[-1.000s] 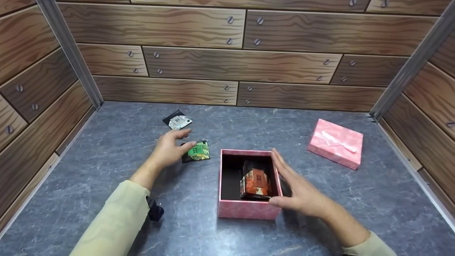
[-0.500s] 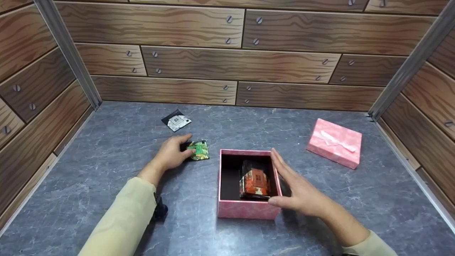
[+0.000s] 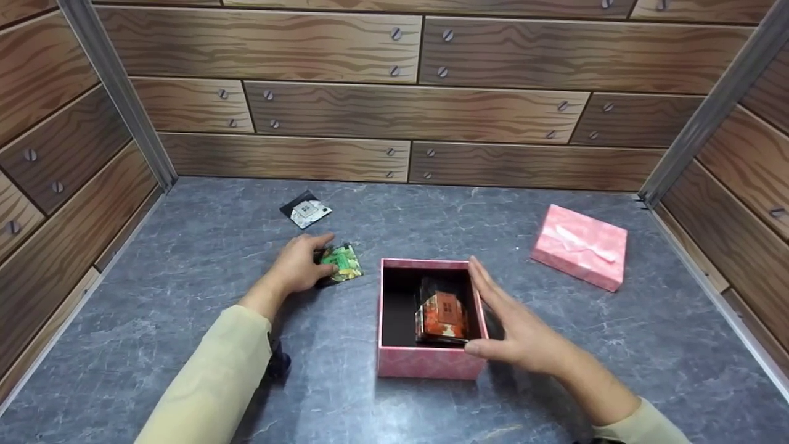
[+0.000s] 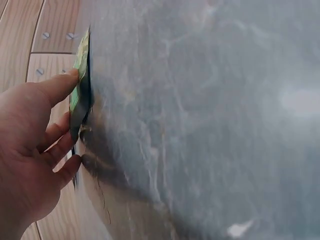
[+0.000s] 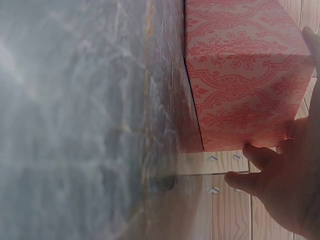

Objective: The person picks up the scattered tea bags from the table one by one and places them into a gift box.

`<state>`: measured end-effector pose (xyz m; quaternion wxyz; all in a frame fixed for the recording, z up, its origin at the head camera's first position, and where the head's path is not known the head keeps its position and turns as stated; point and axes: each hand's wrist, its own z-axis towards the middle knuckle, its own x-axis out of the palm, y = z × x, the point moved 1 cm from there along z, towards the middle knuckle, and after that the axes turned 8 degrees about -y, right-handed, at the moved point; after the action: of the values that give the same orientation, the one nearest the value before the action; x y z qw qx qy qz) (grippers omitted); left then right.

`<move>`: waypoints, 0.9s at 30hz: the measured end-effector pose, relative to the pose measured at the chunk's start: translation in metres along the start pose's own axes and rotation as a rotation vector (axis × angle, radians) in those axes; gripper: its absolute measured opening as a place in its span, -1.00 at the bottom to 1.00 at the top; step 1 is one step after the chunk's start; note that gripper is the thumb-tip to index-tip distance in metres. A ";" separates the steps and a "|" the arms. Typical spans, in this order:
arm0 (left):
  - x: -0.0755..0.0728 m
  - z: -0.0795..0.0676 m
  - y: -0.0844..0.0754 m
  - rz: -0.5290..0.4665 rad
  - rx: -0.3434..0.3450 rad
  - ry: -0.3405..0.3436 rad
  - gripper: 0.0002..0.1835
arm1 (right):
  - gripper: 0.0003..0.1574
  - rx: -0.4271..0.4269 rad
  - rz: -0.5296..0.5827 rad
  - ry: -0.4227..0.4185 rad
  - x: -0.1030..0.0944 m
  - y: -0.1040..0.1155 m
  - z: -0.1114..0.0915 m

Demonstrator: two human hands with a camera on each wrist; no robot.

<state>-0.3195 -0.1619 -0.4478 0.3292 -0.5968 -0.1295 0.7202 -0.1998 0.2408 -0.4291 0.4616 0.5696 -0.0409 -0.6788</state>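
Observation:
In the head view, my left hand [image 3: 297,265] has its thumb on a small flat square packet with green artwork [image 3: 343,263]. In the left wrist view, that packet [image 4: 81,82] is pinched between thumb and fingers, one edge close to the tabletop. My right hand [image 3: 524,339] rests along the right wall of a pink box [image 3: 425,364], fingers fairly straight, thumb at the near corner. The box has no lid on and is black inside. Packets with orange-red artwork [image 3: 445,314] lie stacked in its right half. The right wrist view shows the box's patterned outer side [image 5: 245,90].
A black-and-white packet [image 3: 306,209] lies flat beyond my left hand. The pink lid with a bow [image 3: 580,248] sits at the back right of the grey marbled table [image 3: 320,394]. Wood-patterned walls [image 3: 394,111] enclose the back and both sides.
My left hand has come down onto the green packet, moving slightly right and nearer, and its fingers have closed on it. The packet has turned a little. The right hand and box stay put.

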 end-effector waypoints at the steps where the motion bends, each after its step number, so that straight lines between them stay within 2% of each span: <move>1: -0.001 -0.001 0.000 -0.002 -0.008 0.001 -0.27 | 0.50 0.001 0.001 0.001 0.000 0.000 0.000; 8: -0.013 -0.007 0.003 -0.021 -0.009 -0.008 -0.47 | 0.48 0.006 0.013 -0.006 0.001 0.000 0.001; 13: -0.022 -0.014 0.004 -0.062 0.005 0.044 -0.60 | 0.48 0.000 0.012 -0.011 0.002 -0.001 0.001; 21: -0.031 -0.022 -0.003 -0.153 -0.052 0.141 -0.56 | 0.48 -0.003 0.016 -0.016 0.001 -0.001 0.000; 27: -0.039 -0.027 -0.012 -0.191 -0.022 0.159 -0.50 | 0.48 -0.001 0.014 -0.011 0.002 -0.001 0.001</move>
<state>-0.2871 -0.1831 -0.4177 0.3987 -0.6407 -0.1672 0.6345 -0.2007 0.2397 -0.4304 0.4663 0.5651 -0.0472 -0.6789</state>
